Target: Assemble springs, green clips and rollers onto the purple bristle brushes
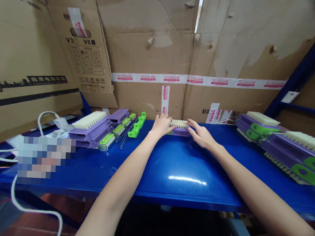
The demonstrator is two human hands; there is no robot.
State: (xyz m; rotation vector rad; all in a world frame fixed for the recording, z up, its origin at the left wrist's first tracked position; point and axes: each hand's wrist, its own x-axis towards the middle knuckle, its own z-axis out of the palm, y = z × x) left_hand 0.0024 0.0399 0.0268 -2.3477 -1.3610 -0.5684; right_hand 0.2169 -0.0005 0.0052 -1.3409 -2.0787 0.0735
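Note:
A purple brush with cream bristles facing up lies on the blue table, at the middle by the back cardboard. My left hand grips its left end, fingers over the top and thumb along the near side. A bit of green shows under that hand; the rest of that end is hidden. At the brush's right end, my right hand has thumb and fingers spread apart. Its fingertips are at the brush's edge, and whether they press on it I cannot tell.
Left of my hands are stacked purple brushes, clear-and-green parts, thin springs and green clips. More purple-green brushes stand at right. A white cable hangs off the left. Cardboard walls the back.

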